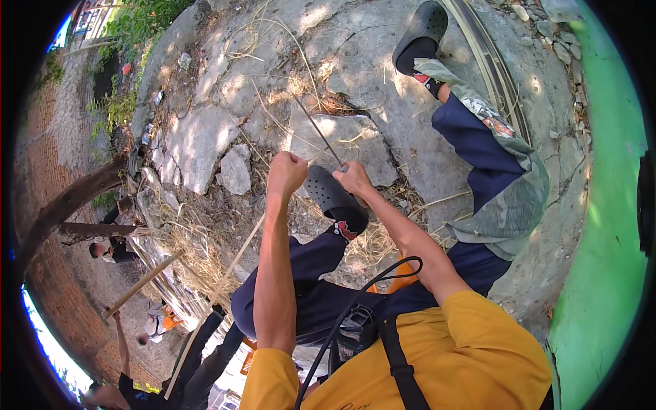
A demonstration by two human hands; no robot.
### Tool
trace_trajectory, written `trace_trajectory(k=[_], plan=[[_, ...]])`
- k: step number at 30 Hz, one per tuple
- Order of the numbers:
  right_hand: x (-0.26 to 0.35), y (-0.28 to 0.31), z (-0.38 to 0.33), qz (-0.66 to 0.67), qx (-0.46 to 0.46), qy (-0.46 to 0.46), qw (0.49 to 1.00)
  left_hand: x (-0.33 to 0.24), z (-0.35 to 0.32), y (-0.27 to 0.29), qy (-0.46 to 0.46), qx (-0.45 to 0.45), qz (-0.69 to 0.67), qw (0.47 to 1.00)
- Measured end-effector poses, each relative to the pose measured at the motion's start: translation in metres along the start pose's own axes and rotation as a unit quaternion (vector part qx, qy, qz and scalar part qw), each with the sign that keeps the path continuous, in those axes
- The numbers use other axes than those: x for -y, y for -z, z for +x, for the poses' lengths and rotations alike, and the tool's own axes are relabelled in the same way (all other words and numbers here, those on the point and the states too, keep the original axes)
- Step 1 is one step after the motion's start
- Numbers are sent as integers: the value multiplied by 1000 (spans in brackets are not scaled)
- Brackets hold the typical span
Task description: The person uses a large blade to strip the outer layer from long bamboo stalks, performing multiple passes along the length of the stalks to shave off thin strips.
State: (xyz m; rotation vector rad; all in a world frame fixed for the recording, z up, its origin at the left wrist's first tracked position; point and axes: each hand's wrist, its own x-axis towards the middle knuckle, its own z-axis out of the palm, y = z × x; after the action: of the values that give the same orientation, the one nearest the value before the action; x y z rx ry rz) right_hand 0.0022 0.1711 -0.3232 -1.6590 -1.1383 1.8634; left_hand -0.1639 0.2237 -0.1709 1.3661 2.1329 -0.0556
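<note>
My left hand [287, 172] is closed in a fist in front of my chest. A long pale strip [229, 277], like split bamboo or cane, runs up from the lower left behind my left forearm and into that fist. To its right my right hand [354, 180] is wrapped round the handle of a long, thin, dark-bladed knife [316, 130]. Its blade points up and to the left, away from me. The two hands are a short distance apart, above a dark clog [333, 191] on one of my feet. The fingers hide most of the handle.
Pale shavings [372, 249] and thin strips litter the cracked stone ground [273, 48]. A green wall [601, 205] stands on the right. At left, another person's hand holds a wooden pole [147, 283], near a bent trunk [75, 201]. A grey camouflage cloth [509, 215] covers my outstretched leg.
</note>
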Motion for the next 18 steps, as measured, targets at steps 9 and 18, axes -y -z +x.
trace_trajectory(k=[9, 18], plan=[[3, -12, -14, -9, -37, 40, 998, -24, -1, 17, 24, 44, -29, 998], [9, -19, -22, 6, -57, 43, 997, -20, 0, 16, 12, 25, -18, 999]])
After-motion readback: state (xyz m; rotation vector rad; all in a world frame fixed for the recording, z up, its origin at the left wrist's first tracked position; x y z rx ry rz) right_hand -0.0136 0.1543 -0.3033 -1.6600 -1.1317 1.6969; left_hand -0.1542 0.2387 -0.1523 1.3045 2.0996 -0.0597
